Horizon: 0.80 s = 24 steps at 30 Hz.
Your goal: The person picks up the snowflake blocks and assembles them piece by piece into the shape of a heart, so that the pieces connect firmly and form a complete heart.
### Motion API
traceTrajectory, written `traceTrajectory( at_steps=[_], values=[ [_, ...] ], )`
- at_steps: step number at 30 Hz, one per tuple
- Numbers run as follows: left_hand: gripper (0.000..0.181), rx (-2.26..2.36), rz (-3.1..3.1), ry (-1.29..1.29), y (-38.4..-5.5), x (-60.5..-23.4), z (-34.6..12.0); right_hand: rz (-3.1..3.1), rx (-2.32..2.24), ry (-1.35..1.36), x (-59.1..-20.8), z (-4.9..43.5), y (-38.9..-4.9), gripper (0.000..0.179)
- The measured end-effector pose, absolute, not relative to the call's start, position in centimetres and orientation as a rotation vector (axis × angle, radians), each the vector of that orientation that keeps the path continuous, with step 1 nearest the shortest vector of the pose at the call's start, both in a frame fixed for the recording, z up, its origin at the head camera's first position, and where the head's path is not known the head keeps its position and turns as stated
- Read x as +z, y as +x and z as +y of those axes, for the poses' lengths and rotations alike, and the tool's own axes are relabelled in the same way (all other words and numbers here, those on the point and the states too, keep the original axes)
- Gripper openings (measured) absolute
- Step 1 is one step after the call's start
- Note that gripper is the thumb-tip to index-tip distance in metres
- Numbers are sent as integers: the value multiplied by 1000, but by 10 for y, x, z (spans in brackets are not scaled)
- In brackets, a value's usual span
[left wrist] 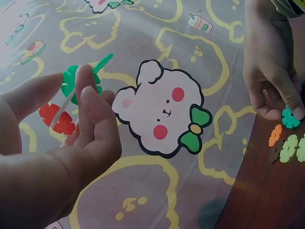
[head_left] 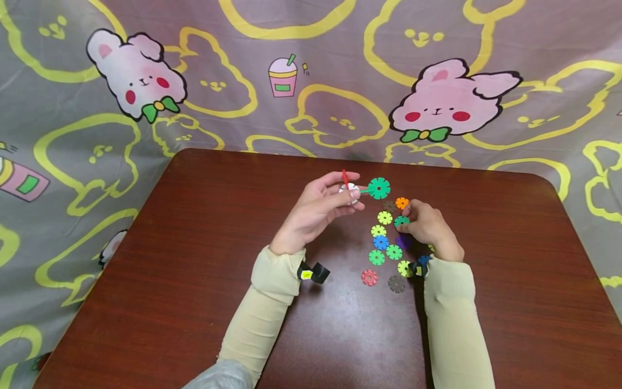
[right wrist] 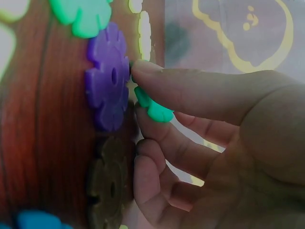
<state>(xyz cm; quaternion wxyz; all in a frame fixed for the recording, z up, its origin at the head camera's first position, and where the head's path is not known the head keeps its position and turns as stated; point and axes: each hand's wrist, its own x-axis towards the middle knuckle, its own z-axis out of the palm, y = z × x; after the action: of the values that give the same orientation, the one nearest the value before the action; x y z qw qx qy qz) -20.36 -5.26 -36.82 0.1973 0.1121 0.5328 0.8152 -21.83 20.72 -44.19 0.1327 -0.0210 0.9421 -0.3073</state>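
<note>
My left hand [head_left: 315,209] holds a small joined group of notched plastic snowflake discs above the table. Thumb and fingers pinch its white disc [head_left: 349,193]. A red disc [left wrist: 57,119] stands up from the white one, and green discs [head_left: 379,188] stick out to the right. Low over the loose pieces, my right hand [head_left: 430,224] pinches a green snowflake disc [right wrist: 159,112] between thumb and index finger, its other fingers curled beneath. Close to those fingertips in the right wrist view are a purple disc [right wrist: 108,76] and a dark brown disc [right wrist: 110,183].
Several loose discs lie on the brown table [head_left: 194,259], among them an orange disc [head_left: 401,203], a blue disc [head_left: 380,242], a pink-red disc [head_left: 369,277] and a grey-brown disc [head_left: 396,283]. A patterned cloth [head_left: 223,70] hangs behind the table.
</note>
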Motion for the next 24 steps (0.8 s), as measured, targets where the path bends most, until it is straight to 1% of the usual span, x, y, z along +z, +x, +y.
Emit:
traceTrajectory(
  at_steps=[11, 15, 19, 22, 24],
  values=[
    [35, 2307, 1480, 297, -204, -367, -54, 2747, -928, -121, -440, 211, -216, 23],
    [39, 2311, 1474, 290, -204, -367, -55, 2739, -999, -138, -434, 213, -215, 23],
    [43, 2314, 1484, 301, -204, -366, -57, 2809, -1185, -177, -420, 211, -211, 24],
    [42, 2329, 1481, 318, -205, -366, -59, 2885, -1389, -214, -406, 205, -206, 24],
    [38, 2340, 1478, 325, -205, -366, -60, 2910, -1544, -256, -395, 199, -201, 24]
  ],
)
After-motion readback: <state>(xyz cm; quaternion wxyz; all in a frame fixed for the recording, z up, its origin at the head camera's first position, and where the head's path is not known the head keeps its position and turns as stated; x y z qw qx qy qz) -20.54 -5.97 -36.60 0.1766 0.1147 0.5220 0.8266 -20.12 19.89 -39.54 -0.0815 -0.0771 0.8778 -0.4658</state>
